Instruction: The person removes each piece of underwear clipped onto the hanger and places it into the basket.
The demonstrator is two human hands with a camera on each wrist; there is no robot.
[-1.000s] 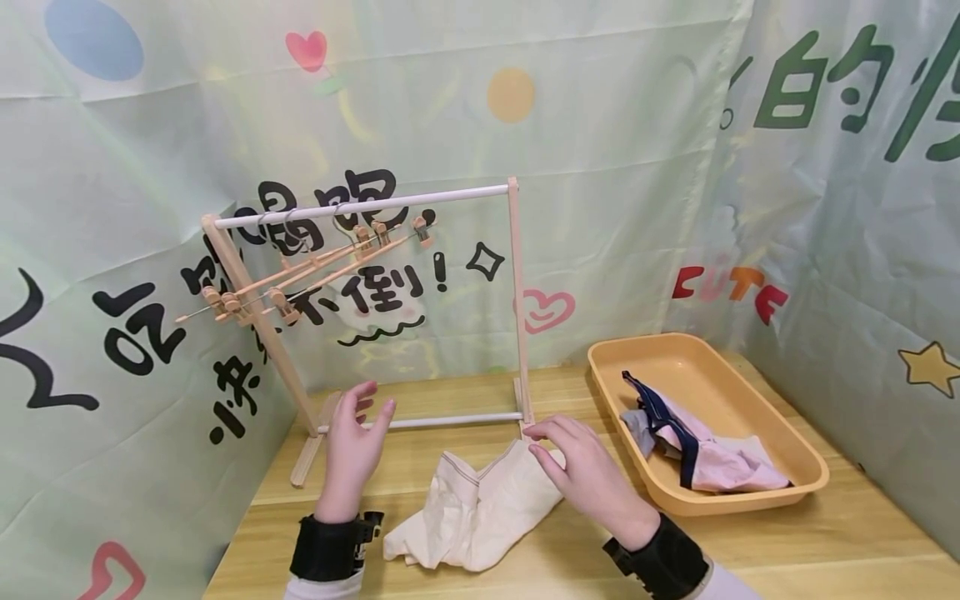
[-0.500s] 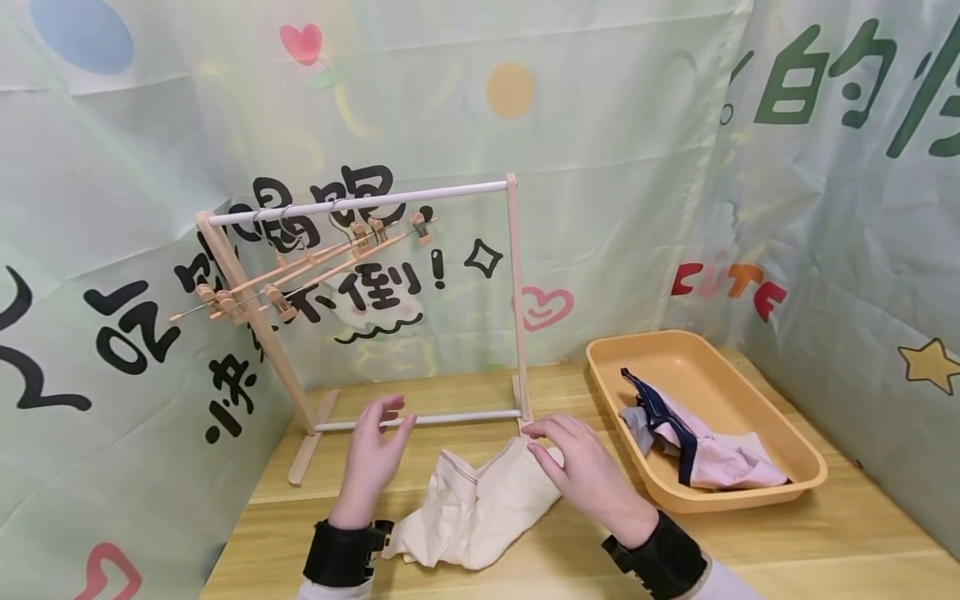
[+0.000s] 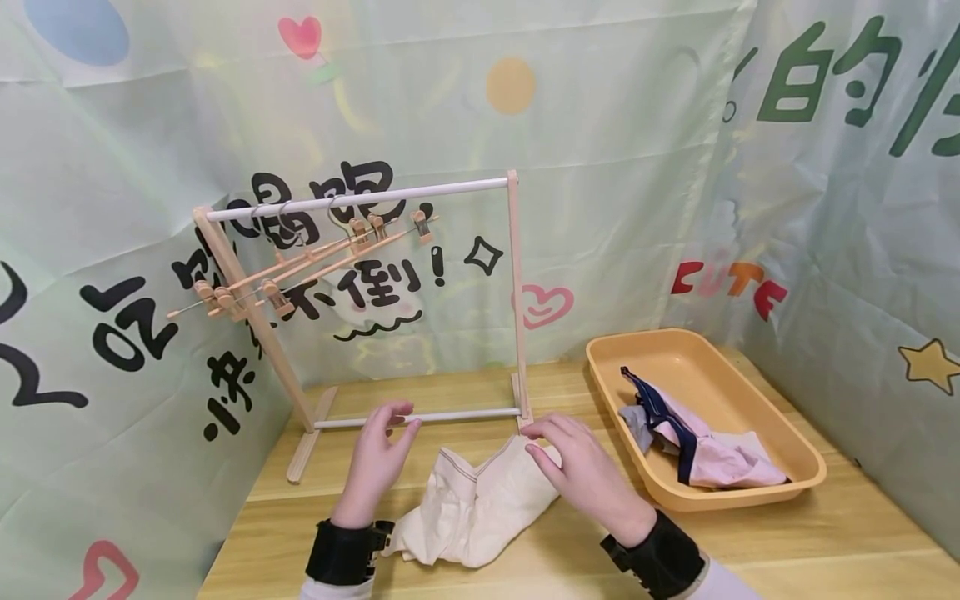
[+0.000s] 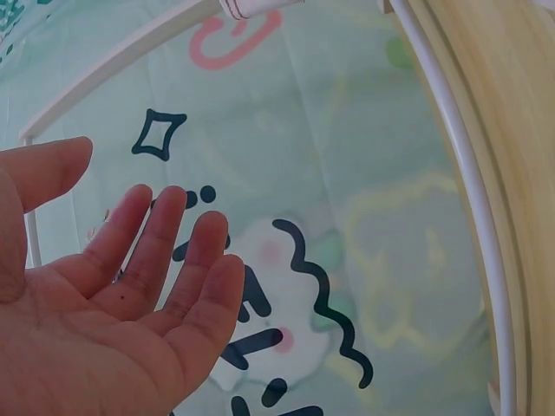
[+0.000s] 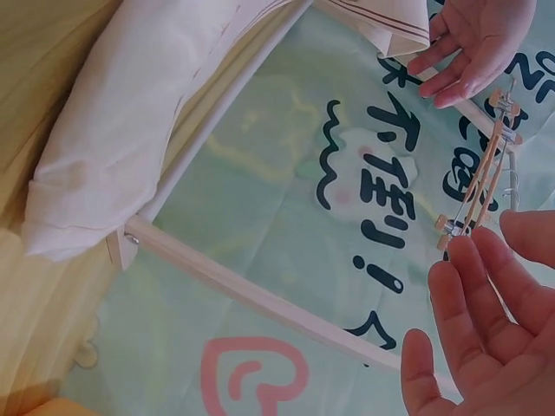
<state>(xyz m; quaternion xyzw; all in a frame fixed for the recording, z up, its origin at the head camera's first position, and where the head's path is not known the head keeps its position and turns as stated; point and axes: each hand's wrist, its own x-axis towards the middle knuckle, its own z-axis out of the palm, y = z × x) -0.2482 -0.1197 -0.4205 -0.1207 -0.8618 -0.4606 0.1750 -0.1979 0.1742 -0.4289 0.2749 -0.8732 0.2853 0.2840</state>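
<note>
A cream cloth garment (image 3: pixel 480 517) with brown stitching along its top edge lies rumpled on the wooden table, between the two hands. My left hand (image 3: pixel 377 458) hovers at the garment's left, fingers loosely bent and thumb apart. In the left wrist view that hand (image 4: pixel 130 303) shows a bare palm. On the other side, my right hand (image 3: pixel 588 471) is held over the garment's right end, overlapping it in the head view. Nothing lies in its relaxed fingers (image 5: pixel 473 321) in the right wrist view.
Behind the hands stands a wooden rack (image 3: pixel 517 292) with a white top bar. Several clip hangers (image 3: pixel 322 258) hang at its left. An orange tub (image 3: pixel 675 358) at the right holds pink, navy and grey clothes (image 3: pixel 735 467). Printed curtains (image 3: pixel 600 167) enclose the table.
My left hand has moved right, towards the garment, and then nearly stopped. The right hand and the garment have stayed in place. The head view has shifted slightly.
</note>
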